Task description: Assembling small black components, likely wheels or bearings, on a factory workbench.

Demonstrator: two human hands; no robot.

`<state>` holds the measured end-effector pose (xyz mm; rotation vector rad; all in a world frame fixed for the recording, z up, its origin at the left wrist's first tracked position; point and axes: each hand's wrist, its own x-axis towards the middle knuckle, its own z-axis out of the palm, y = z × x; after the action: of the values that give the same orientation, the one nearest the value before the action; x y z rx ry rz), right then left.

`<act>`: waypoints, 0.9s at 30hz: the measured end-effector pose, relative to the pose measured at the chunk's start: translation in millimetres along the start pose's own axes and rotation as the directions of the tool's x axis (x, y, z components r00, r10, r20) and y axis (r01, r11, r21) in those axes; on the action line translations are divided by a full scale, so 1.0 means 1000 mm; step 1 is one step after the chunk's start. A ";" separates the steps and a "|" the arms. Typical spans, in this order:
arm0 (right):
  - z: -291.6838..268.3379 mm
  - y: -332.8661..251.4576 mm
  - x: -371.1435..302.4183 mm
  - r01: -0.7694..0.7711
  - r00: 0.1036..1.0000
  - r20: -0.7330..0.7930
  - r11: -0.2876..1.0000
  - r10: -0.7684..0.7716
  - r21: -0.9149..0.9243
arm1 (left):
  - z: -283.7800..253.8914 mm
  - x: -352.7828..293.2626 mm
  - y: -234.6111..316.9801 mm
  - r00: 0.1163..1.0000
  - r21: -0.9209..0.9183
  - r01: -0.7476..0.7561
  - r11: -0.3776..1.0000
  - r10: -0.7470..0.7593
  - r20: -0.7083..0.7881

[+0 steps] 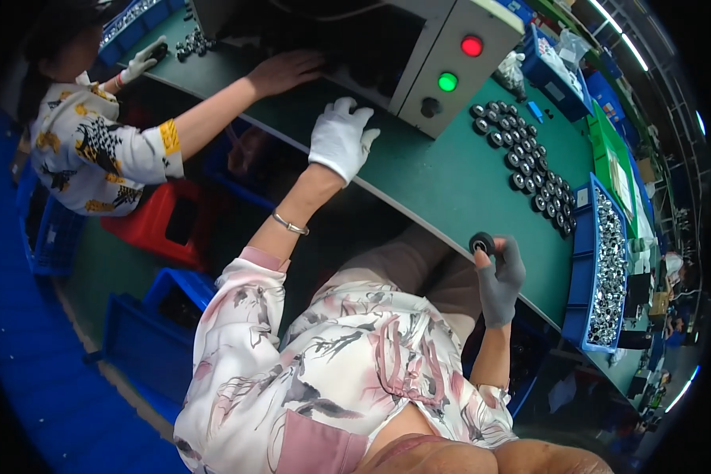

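A green bench stretched past both hands. The white-gloved left hand was over its edge, fingers loosely parted and curved. The grey-gloved right hand pinched a black wheel at its fingertips, near the edge, well apart from the left hand. The wheel's round face pointed roughly at the camera, its hub axis likewise.

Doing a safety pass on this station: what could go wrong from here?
1. The black wheel in the right hand's fingers appears right by the front edge of the green table; a slip might drop it to the floor.
2. A co-worker's bare hand reaches into the dark area by the machine, near the left hand; the two could bump.
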<state>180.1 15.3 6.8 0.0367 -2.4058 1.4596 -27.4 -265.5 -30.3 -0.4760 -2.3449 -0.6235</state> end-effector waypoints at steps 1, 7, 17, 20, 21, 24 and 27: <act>0.001 0.007 0.010 0.100 0.995 0.001 0.983 -0.101 -0.153 | 0.002 0.003 0.001 0.999 -0.014 0.013 1.000 -0.012 0.047; 0.011 0.017 0.031 0.046 0.998 -0.036 0.975 -0.055 -0.219 | 0.011 0.009 -0.002 0.989 0.048 0.074 0.996 -0.080 0.125; 0.000 0.031 0.031 0.239 0.970 -0.021 0.968 -0.241 -0.075 | 0.018 0.004 -0.020 0.999 -0.070 0.044 0.997 -0.045 -0.016; -0.005 0.033 0.030 0.204 0.979 -0.028 0.979 -0.204 0.010 | 0.025 0.042 -0.040 1.000 -0.006 0.004 1.000 -0.004 0.009; -0.005 0.033 0.029 0.208 0.978 -0.024 0.977 -0.207 0.040 | 0.029 0.064 -0.046 1.000 0.081 -0.003 0.997 0.004 -0.003; -0.006 0.031 0.026 0.278 0.960 -0.049 0.960 -0.277 0.021 | 0.048 0.117 -0.055 0.932 -0.183 0.363 0.914 -0.352 0.092; -0.004 0.037 0.027 0.306 0.951 -0.055 0.952 -0.305 0.006 | 0.061 0.140 -0.036 0.851 -0.452 0.516 0.728 -0.498 0.168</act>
<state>148.5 39.9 -15.6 0.3529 -2.2259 1.3164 -176.1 -238.1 12.6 -0.0294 -2.3426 -1.4995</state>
